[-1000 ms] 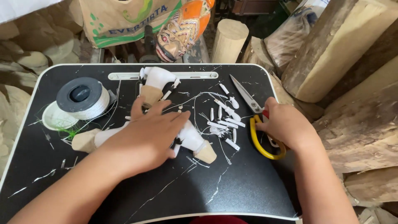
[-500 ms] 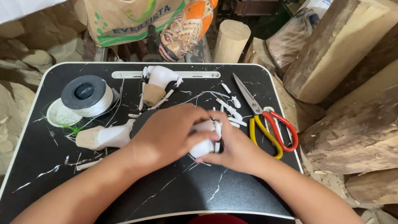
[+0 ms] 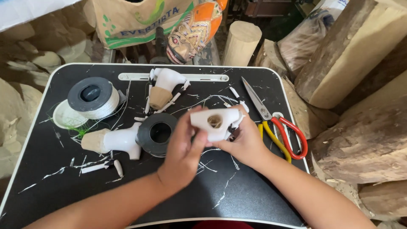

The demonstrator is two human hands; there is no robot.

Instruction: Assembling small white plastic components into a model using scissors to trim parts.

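Three white carved pieces: I count one held up in both hands, one lying on the surface left of centre, one near the top edge by the slot.
Rolls: two; a spool of white twine with a dark core at upper left, and a black tape roll just beside the lying piece.
Scissors: one pair, red and yellow handles, blades pointing up-left, on the right side of the surface.
Hands: two, both mine. Left hand and right hand meet over the middle of the black surface.
Left fingers: closed around the left end of the held piece, thumb on its front.
Right fingers: curled under and behind its right end, gripping it.
Held piece, place: raised above the surface centre, just right of the tape roll, not touching the surface.
Held piece, look: chunky white painted wood, rounded, with a bare tan hollow facing me in its middle; a short white stub and a bit of twine show at its right end.
Scraps: many small white sticks and thread ends scattered on the surface; I cannot count them.
Beyond the surface: a painted orange mask, a paper bag, several cut logs at right.
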